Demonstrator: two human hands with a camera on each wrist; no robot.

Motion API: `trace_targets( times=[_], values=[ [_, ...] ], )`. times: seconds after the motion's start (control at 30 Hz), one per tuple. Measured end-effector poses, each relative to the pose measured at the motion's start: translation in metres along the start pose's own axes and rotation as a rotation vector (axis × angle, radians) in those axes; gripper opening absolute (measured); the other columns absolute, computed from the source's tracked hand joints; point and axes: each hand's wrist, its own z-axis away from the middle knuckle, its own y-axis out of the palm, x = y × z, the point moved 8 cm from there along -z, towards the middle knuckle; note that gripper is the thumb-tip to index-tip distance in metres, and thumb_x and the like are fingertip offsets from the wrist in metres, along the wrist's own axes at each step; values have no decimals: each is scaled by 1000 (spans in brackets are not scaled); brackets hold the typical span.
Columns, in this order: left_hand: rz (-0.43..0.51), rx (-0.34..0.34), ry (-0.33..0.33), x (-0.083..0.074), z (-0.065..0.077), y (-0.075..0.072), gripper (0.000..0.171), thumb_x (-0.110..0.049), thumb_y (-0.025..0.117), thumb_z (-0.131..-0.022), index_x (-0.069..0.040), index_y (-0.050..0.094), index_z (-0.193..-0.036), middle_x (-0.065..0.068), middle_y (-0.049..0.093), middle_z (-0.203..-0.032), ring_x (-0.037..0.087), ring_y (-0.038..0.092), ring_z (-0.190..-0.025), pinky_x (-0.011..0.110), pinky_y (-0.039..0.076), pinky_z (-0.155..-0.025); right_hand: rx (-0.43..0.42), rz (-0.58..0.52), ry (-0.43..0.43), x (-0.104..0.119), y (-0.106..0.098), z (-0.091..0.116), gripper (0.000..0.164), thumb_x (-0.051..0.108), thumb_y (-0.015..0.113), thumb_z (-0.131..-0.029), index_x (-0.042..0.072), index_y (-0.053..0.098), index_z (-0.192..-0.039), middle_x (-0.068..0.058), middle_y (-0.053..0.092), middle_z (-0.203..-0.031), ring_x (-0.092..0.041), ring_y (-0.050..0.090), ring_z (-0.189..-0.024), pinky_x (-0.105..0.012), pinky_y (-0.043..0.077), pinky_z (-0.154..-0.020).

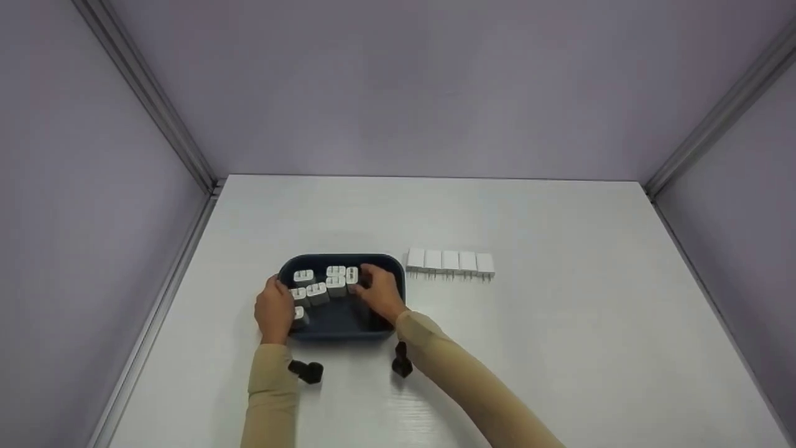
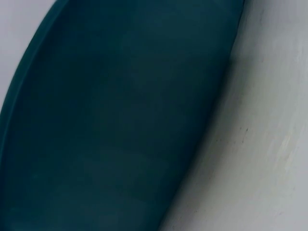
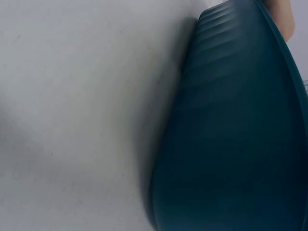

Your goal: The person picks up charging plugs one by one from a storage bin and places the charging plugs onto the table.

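A dark blue tray (image 1: 342, 336) stands on the white table, with several white plug adapters (image 1: 317, 292) inside it, mostly toward its left and back. My left hand (image 1: 273, 309) grips the tray's left rim. Reaching over the right side, my right hand (image 1: 380, 292) pinches one white plug adapter (image 1: 352, 275) between thumb and fingers, close beside others. In the left wrist view the tray's outer wall (image 2: 115, 106) fills most of the picture. The right wrist view has the tray wall (image 3: 231, 134) too, with part of a hand (image 3: 281, 17) above the rim.
To the right of the tray, several white plug adapters (image 1: 451, 260) lie side by side in a row, prongs toward me. A black wrist mount (image 1: 308, 372) shows by the left sleeve, another black mount (image 1: 402, 361) by the right. Grey walls (image 1: 435, 93) enclose the table.
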Motion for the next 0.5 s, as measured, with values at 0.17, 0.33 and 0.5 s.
trace_targets(
  times=[0.17,0.33,0.5],
  values=[
    [8,-14,7,1,0,-1,42,-15,32,-101,10,55,-127,33,64,-118,49,64,-103,58,49,-86,-2,-6,6,0,4,-4,55,12,70,-87,-4,50,-135,-22,62,-128,-31,58,-124,-41,47,-104],
    [16,-27,19,1,1,-2,41,-15,34,-101,9,57,-124,32,65,-116,49,64,-101,58,49,-85,8,5,1,2,8,-6,54,10,70,-87,-4,51,-135,-22,61,-130,-31,58,-124,-41,47,-104],
    [10,-35,33,0,1,-1,39,-14,35,-101,9,58,-122,33,66,-113,49,64,-98,58,49,-83,23,21,16,4,8,-8,52,10,68,-89,-4,50,-136,-21,58,-135,-31,54,-129,-40,45,-107]
  ],
)
